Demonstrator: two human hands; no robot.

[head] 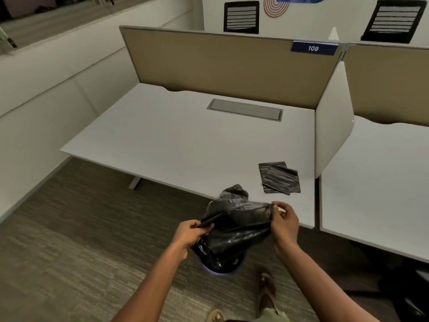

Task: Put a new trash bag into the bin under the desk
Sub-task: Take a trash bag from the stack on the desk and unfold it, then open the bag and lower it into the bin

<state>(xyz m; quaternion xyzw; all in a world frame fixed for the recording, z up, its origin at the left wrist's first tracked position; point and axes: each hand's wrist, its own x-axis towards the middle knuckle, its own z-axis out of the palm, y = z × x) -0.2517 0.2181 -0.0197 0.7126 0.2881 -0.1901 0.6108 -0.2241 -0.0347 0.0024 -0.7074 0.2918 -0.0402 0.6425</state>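
Note:
A black trash bag (pixel 234 228) hangs stretched between both hands in front of the white desk (pixel 185 145). My left hand (pixel 189 233) pinches the bag's rim on the left. My right hand (pixel 284 220) pinches the rim on the right. The bag's lower part drapes over a blue bin (pixel 224 270) on the carpet below, so only a sliver of the bin's rim shows. A crumpled end of the bag (pixel 234 190) pokes up near the desk's front edge.
Folded black trash bags (pixel 279 177) lie on the desk at the right. A beige partition (pixel 232 66) with a "109" label (pixel 313 48) backs the desk, and a white divider (pixel 332 135) closes its right side. My feet (pixel 267 291) stand on the carpet.

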